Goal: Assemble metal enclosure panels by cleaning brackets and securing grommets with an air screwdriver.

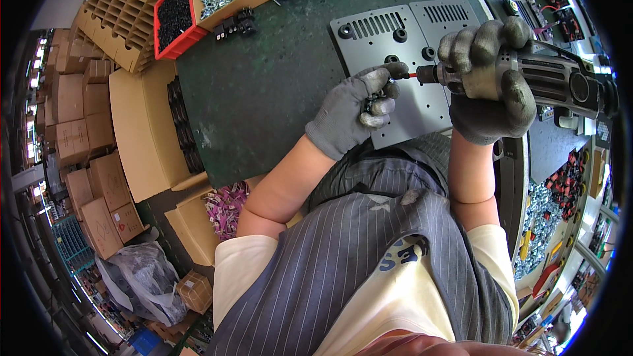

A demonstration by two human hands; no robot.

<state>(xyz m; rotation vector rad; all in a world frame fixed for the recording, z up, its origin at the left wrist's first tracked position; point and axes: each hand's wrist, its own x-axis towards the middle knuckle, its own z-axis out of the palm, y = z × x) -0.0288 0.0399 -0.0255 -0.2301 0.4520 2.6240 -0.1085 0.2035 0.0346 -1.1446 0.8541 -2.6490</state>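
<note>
My right hand (491, 82), in a grey knit glove, is wrapped tight around a chunky dark plastic power screwdriver (554, 79), its bit pointing at my left hand (356, 109). That gloved hand pinches small dark screws (374, 100) at the bit's tip, resting on the flat grey perforated metal plate (409, 59) beneath both grips.

Brown cardboard boxes (82, 158) stacked at left; a divided carton (115, 20) above them.

A dark electric screwdriver (554, 79) lies level, its red-tipped bit against a grey slotted metal plate (395, 59) lying flat on the green worktop (264, 86)
</note>
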